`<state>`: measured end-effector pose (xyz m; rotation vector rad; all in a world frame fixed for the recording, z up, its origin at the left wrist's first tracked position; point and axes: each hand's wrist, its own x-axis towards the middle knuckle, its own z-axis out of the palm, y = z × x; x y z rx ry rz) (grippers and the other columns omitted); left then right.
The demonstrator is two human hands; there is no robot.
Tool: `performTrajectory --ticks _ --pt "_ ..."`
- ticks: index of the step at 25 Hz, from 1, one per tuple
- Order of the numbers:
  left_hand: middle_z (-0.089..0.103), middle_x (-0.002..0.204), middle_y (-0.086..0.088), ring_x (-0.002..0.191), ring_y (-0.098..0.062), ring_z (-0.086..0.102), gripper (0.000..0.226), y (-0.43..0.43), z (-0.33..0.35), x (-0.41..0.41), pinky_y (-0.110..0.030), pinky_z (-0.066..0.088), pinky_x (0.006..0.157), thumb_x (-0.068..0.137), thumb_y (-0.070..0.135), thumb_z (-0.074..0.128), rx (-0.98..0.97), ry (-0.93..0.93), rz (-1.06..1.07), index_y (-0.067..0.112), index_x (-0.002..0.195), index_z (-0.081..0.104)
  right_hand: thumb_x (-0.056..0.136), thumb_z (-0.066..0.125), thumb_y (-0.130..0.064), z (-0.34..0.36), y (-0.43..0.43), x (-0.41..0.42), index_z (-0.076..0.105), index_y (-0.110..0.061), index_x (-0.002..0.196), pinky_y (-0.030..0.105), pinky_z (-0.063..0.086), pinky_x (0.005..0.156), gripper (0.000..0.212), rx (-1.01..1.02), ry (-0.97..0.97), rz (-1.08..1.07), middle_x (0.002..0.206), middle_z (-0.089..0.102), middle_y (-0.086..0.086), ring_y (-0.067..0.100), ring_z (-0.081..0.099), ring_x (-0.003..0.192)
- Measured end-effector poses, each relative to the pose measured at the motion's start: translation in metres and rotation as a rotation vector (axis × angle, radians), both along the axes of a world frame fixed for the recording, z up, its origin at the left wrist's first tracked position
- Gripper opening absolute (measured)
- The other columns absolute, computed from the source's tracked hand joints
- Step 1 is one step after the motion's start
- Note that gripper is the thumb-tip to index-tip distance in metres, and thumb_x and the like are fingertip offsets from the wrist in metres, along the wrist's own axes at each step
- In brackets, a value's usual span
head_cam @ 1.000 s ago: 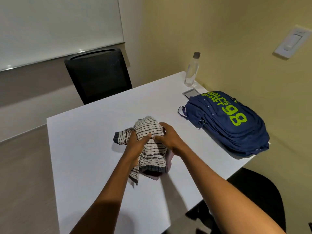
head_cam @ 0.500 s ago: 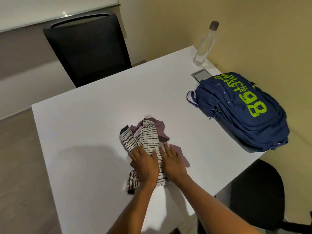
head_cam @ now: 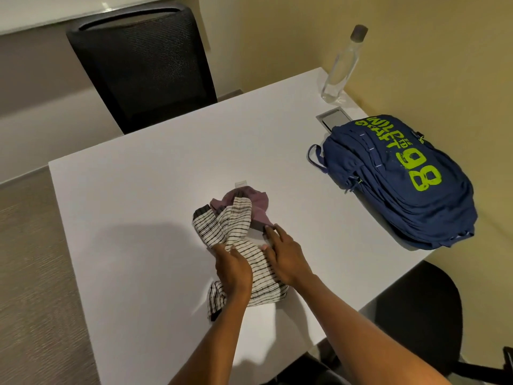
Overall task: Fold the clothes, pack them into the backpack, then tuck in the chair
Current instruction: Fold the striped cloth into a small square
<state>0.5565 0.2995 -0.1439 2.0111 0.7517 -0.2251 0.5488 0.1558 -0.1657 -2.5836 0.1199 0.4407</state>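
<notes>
Head view. Since half a second ago my right hand [head_cam: 286, 257] has slid out to the right edge of the striped top [head_cam: 227, 223]. My left hand [head_cam: 234, 269] has stayed on the near half.

- Right hand: fingers straight and spread, flat on the cloth's right edge.
- Left hand: fingers bent down over the stripes, tips hidden. Gripping or just pressing, I cannot tell.
- Striped top: rumpled, not yet folded, on the table [head_cam: 138, 204] just ahead of me. Its long axis runs near to far. A purple garment [head_cam: 254, 202] pokes out from under its far end.
- Backpack [head_cam: 397, 179]: far right on the table, well apart from the clothes. I cannot make out its opening.

Judgement: the fold comes first, across that near-far axis. Packing then goes rightward, and my right hand is nearer the bag. The chair [head_cam: 416, 304] at my near right is not tucked in.
</notes>
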Motion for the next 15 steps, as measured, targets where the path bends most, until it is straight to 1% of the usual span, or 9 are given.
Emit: performTrajectory --ticks 2,3,4,6,9,11,13,15 --pt "0.058 0.116 -0.014 0.097 -0.031 0.061 0.023 0.007 0.003 -0.008 -0.044 0.053 0.082 0.111 0.025 0.035 -0.041 -0.039 0.114 0.013 0.130 0.039 0.108 0.025 -0.054 0.003 -0.001 0.010 0.016 -0.035 0.161 0.056 0.032 0.120 0.057 -0.030 -0.039 -0.013 0.172 0.018 0.006 0.030 0.029 0.152" --pt "0.060 0.118 -0.015 0.099 -0.032 0.062 0.018 0.011 0.003 -0.012 -0.045 0.055 0.080 0.110 0.022 0.034 -0.022 -0.076 0.144 0.016 0.126 0.038 0.109 0.026 -0.050 0.005 0.003 0.016 0.015 -0.037 0.162 0.057 0.032 0.120 0.056 -0.048 -0.044 0.007 0.172 0.015 0.005 0.031 0.026 0.153" --pt "0.061 0.122 -0.017 0.103 -0.035 0.064 0.018 0.016 0.002 -0.016 -0.045 0.057 0.081 0.107 0.018 0.034 -0.002 -0.102 0.164 0.019 0.125 0.039 0.109 0.027 -0.047 0.007 0.009 0.021 0.014 -0.037 0.162 0.058 0.031 0.120 0.055 -0.060 -0.044 0.038 0.173 0.011 0.004 0.031 0.023 0.154" --pt "0.062 0.128 -0.017 0.111 -0.037 0.064 0.025 0.027 -0.001 -0.024 -0.044 0.056 0.086 0.105 0.014 0.034 0.037 -0.125 0.236 0.018 0.128 0.043 0.109 0.028 -0.044 0.009 0.027 0.030 0.012 -0.038 0.163 0.061 0.026 0.122 0.056 -0.091 -0.055 0.130 0.173 0.005 0.001 0.032 0.015 0.156" --pt "0.064 0.125 -0.019 0.110 -0.041 0.064 0.026 0.039 -0.007 -0.039 -0.049 0.055 0.087 0.106 0.015 0.035 0.122 -0.113 0.332 0.014 0.129 0.047 0.106 0.025 -0.051 -0.003 0.049 0.038 0.007 -0.038 0.163 0.070 0.018 0.120 0.061 -0.188 -0.024 0.293 0.174 -0.004 0.002 0.038 0.002 0.159" --pt "0.064 0.124 -0.025 0.108 -0.048 0.064 0.023 0.047 -0.015 -0.052 -0.055 0.055 0.087 0.108 0.018 0.035 0.198 -0.085 0.395 0.010 0.128 0.045 0.104 0.026 -0.059 -0.016 0.061 0.035 -0.003 -0.039 0.163 0.074 0.005 0.120 0.069 -0.240 0.051 0.306 0.172 -0.018 0.002 0.039 -0.014 0.158" --pt "0.065 0.122 -0.029 0.107 -0.053 0.063 0.023 0.056 -0.024 -0.060 -0.059 0.052 0.088 0.110 0.023 0.036 0.236 -0.043 0.490 0.009 0.126 0.044 0.101 0.026 -0.066 -0.026 0.070 0.028 -0.013 -0.039 0.162 0.074 -0.004 0.119 0.076 -0.306 0.076 0.302 0.168 -0.029 0.002 0.038 -0.026 0.154" --pt "0.065 0.121 -0.031 0.107 -0.055 0.063 0.023 0.059 -0.029 -0.063 -0.061 0.051 0.088 0.111 0.025 0.037 0.236 -0.026 0.505 0.008 0.125 0.044 0.101 0.023 -0.067 -0.035 0.069 0.022 -0.012 -0.038 0.162 0.073 -0.004 0.119 0.076 -0.367 0.095 0.334 0.166 -0.032 0.002 0.038 -0.028 0.153"
